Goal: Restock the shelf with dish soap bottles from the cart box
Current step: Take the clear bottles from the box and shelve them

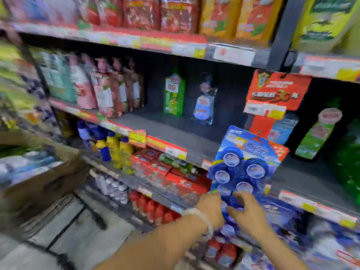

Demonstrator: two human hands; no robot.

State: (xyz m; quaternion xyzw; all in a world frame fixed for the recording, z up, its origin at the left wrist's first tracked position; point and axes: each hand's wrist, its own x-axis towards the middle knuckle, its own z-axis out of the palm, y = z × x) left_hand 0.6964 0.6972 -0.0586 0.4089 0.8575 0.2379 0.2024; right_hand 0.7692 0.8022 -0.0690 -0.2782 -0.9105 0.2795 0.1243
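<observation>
Though blurred, blue pack (243, 164) (domed blisters) upright.

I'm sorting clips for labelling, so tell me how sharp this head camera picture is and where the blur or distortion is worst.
Head view: motion blur smears the whole frame, worst at the left edge over the cardboard box; label text is unreadable throughout. Sharpest near the centre: the blue blister pack, with both hands, left and right, at its lower end. Wide-angle distortion bows the shelf edges. Lighting is even, with no strong glare.
</observation>
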